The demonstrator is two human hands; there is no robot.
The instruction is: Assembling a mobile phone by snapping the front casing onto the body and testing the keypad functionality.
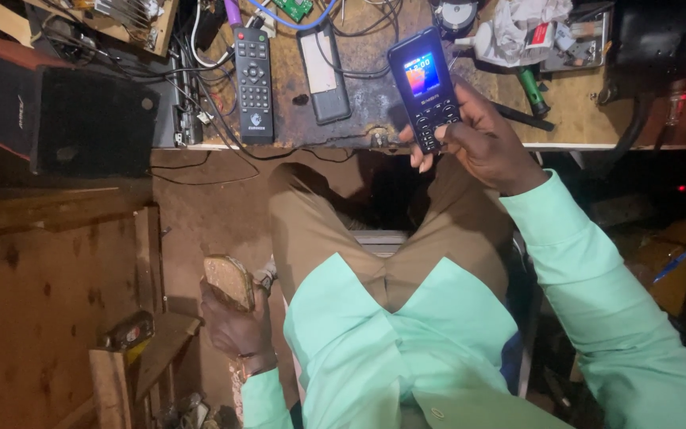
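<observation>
Seated person viewed from above, mint-green shirt and tan trousers filling the lower centre. Ahead lies a worn, stained workbench (pixel 375 103), crowded with cables and parts; at its left edge stands a black speaker cabinet (pixel 93 119). On the bench top rest a black remote control (pixel 254 83) and, just beside it, a dark slab-shaped device with a pale label (pixel 325 73); a green-handled tool (pixel 532 89) lies farther right, near crumpled paper. The right hand (pixel 486 143) is raised at the bench's front edge, fingers curled around the lower half of a black keypad phone (pixel 426 83), thumb over the keys; the phone's screen is lit and faces the camera. The left hand (pixel 236 322) hangs low beside the left thigh, well apart from the bench, fingers closed on a flat brownish block (pixel 228 280) whose material cannot be told. Risks, as judged: the phone is gripped only by its lower part and tilted over the bench edge, so a slackened grip could let it tip forward onto the bench or drop to the floor between the knees; the block, held out of sight, could knock the wooden stool (pixel 148 349) close beside it.
</observation>
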